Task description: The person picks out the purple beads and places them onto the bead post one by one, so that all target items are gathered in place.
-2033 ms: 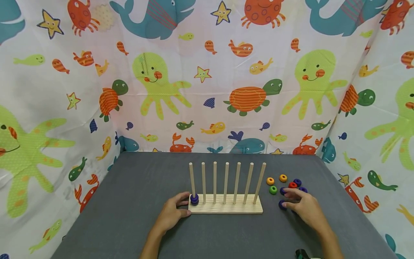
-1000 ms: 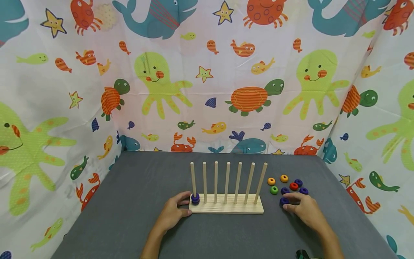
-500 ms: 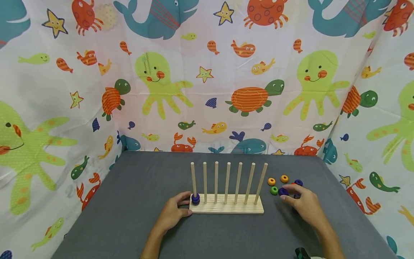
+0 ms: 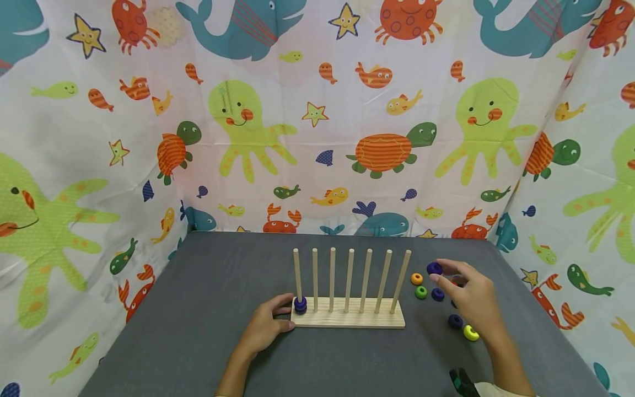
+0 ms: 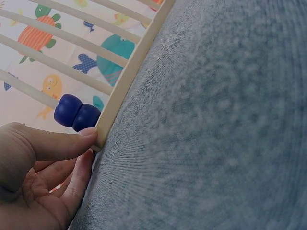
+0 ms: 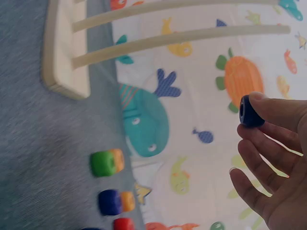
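Head view: left hand [image 4: 268,323] pinches the left end of the wooden peg rack [image 4: 347,320], apparently steadying it, two stacked blue beads [image 4: 300,305] on the leftmost peg [image 4: 297,273]. Past a green bead [image 4: 420,292], the right hand [image 4: 471,295] pinches a midair blue bead [image 4: 434,268] by its sides, presumably keeping the hole [image 6: 242,110] clear, and hides most of a red bead [image 6: 123,224].
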Available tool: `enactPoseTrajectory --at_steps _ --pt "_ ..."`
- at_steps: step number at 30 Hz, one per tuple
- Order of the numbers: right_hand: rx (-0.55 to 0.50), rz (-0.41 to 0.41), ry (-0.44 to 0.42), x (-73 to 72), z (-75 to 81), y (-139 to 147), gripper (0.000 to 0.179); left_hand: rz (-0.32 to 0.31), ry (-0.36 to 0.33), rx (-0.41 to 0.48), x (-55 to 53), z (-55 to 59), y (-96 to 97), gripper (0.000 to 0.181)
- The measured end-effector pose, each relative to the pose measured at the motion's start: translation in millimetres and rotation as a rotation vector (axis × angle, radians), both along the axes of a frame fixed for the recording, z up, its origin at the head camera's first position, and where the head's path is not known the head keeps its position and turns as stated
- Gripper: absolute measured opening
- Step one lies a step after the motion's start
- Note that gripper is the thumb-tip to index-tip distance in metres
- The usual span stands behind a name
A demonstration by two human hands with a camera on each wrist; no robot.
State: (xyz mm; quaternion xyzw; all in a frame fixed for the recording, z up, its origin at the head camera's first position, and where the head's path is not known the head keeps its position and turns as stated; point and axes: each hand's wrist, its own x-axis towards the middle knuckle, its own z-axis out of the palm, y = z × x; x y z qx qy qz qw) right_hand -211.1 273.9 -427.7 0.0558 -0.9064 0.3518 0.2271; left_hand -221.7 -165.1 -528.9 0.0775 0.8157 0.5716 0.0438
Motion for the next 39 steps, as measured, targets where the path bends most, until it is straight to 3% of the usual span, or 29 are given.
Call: enactPoseTrajectory --at_steps 8,19,28,39 --pt "-0.033 -0.012 0.148 2.5 23.4 -14.1 0.036 0.006 -0.008 -0.012 1.0 2.5 1.5 0.069" --pt "-0.039 0.034 0.208 6.8 54.3 -41.2 0.043 -0.002 -0.005 -0.03 -2.5 -2.4 -0.9 0.068" --pt "-0.046 0.127 0.281 5.9 67.1 -66.8 0.043 0.0 0.001 -0.031 -1.5 -1.8 -0.1 0.068" --pt "-0.062 0.273 0.351 -0.1 70.6 -100.4 0.046 -0.006 -0.008 -0.031 -1.7 -1.2 -1.3 0.068"
